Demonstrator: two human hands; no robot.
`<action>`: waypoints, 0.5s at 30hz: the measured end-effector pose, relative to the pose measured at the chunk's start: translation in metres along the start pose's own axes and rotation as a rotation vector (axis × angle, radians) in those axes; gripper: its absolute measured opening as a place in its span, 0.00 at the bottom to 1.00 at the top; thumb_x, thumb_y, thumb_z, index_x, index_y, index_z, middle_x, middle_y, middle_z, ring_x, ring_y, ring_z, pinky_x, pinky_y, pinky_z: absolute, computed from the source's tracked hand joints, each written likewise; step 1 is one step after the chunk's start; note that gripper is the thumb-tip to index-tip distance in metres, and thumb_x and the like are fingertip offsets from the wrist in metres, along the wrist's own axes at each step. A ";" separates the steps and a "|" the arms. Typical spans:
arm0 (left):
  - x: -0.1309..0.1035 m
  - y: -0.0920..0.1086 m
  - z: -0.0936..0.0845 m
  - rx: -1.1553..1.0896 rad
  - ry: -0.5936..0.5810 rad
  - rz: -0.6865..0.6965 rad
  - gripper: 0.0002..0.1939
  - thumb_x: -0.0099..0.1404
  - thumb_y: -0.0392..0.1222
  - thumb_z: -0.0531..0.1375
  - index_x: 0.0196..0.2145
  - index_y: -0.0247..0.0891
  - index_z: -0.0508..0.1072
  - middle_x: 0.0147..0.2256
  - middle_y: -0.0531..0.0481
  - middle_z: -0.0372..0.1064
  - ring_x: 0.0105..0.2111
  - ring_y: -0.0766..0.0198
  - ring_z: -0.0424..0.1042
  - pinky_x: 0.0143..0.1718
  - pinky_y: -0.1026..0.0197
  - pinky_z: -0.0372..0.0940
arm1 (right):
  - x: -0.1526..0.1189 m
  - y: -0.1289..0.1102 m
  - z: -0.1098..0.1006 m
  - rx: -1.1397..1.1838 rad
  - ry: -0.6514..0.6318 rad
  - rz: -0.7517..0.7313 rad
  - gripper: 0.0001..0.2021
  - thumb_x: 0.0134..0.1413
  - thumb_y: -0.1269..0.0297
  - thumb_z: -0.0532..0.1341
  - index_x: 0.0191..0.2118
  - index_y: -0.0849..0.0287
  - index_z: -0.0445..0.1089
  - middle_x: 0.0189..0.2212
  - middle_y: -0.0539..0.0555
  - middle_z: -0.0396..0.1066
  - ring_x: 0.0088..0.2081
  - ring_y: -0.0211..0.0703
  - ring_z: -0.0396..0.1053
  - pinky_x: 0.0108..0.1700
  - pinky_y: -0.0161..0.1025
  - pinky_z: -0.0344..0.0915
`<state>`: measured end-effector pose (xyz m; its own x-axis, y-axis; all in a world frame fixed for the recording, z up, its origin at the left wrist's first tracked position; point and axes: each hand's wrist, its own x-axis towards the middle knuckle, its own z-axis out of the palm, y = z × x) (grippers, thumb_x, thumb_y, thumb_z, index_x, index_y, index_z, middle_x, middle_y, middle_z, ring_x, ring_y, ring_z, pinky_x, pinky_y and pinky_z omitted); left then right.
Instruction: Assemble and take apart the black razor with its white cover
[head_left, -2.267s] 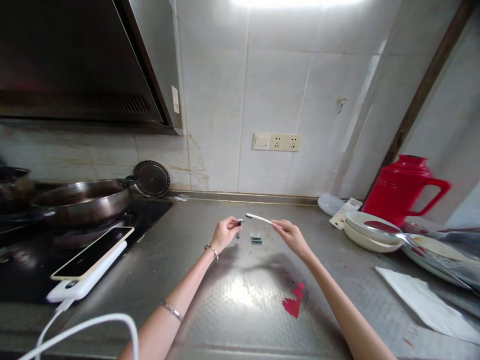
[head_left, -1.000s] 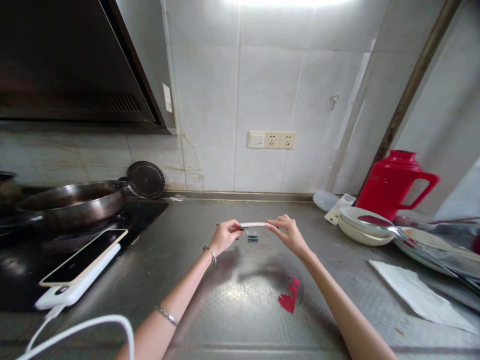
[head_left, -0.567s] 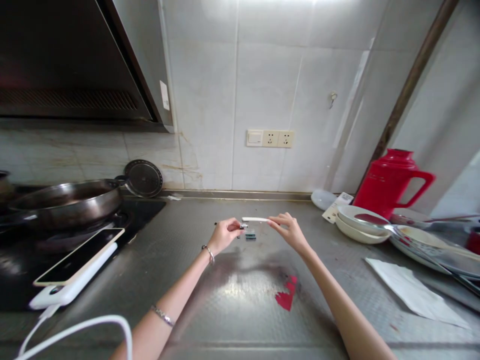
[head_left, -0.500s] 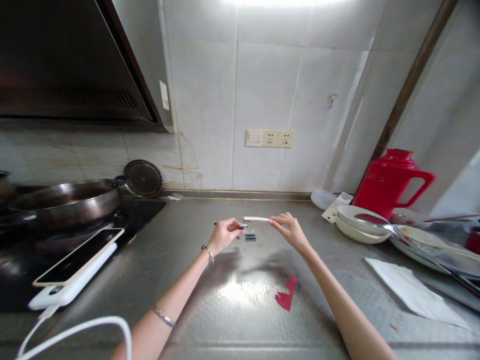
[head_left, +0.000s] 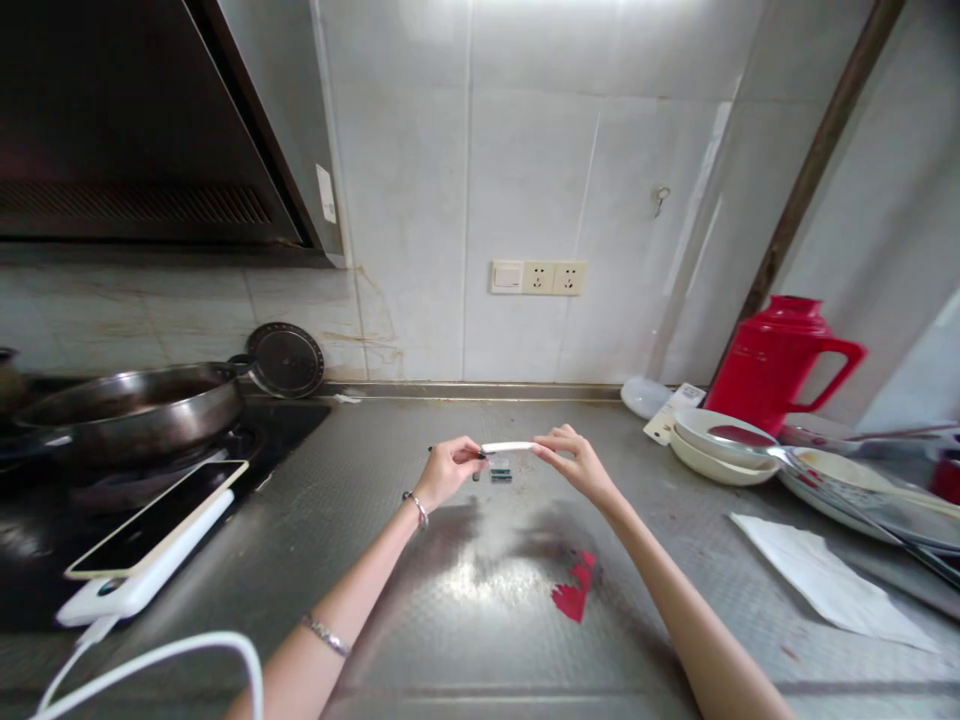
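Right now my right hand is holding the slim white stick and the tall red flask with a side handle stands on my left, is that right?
Not quite: the tall red flask with a side handle stands on your right, as the head view shows. Your right hand is indeed holding the slim white stick.

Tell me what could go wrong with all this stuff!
The right hand pinches a white stick and the left hand a small dark piece; either might slip and drop.

The white cable looks close to the left arm, so it could snag and tug the white block under the phone.

That phone sits near the pan, so it might get splashed.
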<state>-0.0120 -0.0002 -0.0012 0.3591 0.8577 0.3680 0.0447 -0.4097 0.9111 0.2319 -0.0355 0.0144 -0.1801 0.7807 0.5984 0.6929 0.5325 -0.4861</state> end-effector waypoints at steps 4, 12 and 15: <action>0.000 -0.001 0.000 -0.005 -0.013 -0.003 0.07 0.50 0.36 0.65 0.26 0.34 0.69 0.31 0.46 0.75 0.33 0.61 0.74 0.36 0.62 0.68 | 0.000 0.005 0.002 -0.019 0.030 0.049 0.18 0.53 0.47 0.54 0.36 0.52 0.76 0.28 0.54 0.72 0.33 0.45 0.62 0.38 0.41 0.59; -0.001 0.001 0.002 0.004 -0.021 -0.014 0.07 0.49 0.36 0.64 0.26 0.34 0.69 0.30 0.47 0.75 0.33 0.61 0.75 0.36 0.62 0.68 | 0.000 0.004 0.004 0.039 -0.002 0.042 0.18 0.54 0.47 0.54 0.37 0.52 0.76 0.29 0.53 0.73 0.34 0.45 0.63 0.40 0.41 0.59; -0.001 0.002 0.001 -0.008 -0.022 -0.020 0.08 0.49 0.37 0.65 0.26 0.34 0.69 0.31 0.46 0.75 0.33 0.61 0.75 0.36 0.62 0.68 | 0.000 0.005 0.002 0.029 0.035 0.076 0.19 0.53 0.47 0.55 0.36 0.53 0.76 0.30 0.54 0.74 0.34 0.45 0.63 0.40 0.41 0.59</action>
<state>-0.0109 -0.0021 0.0002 0.3785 0.8586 0.3457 0.0448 -0.3900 0.9197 0.2339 -0.0321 0.0104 -0.1030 0.8079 0.5802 0.6828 0.4816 -0.5494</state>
